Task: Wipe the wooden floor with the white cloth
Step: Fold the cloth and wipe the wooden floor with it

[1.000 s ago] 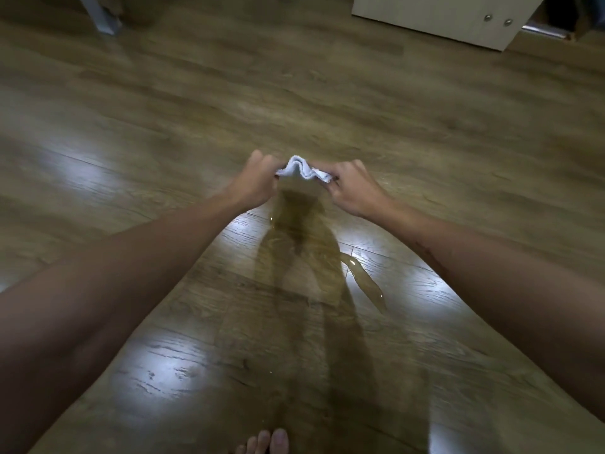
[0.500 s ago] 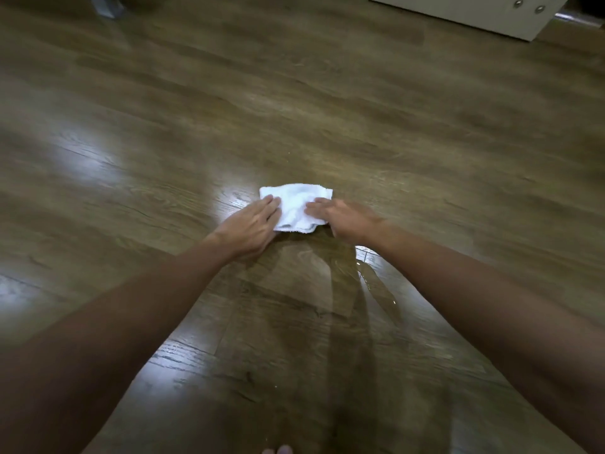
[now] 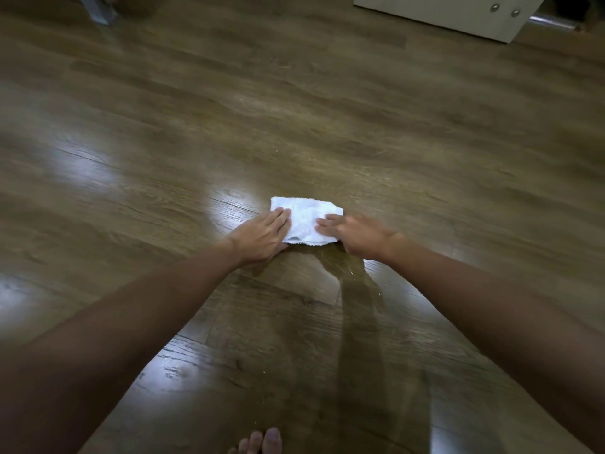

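A small folded white cloth (image 3: 306,217) lies flat on the wooden floor (image 3: 163,152) in the middle of the view. My left hand (image 3: 262,235) presses on the cloth's left edge with straight fingers. My right hand (image 3: 355,235) rests flat on its right edge, fingers extended. Just behind the cloth, toward me, a thin wet patch of liquid (image 3: 357,283) glistens on the boards.
A white cabinet (image 3: 442,11) with two round knobs stands at the far right. A pale furniture leg (image 3: 98,9) shows at the far left. My bare toes (image 3: 262,440) are at the bottom edge.
A second ago both hands held the bunched cloth up between them. They have laid it flat on the floor and now press on it, slightly farther from me.
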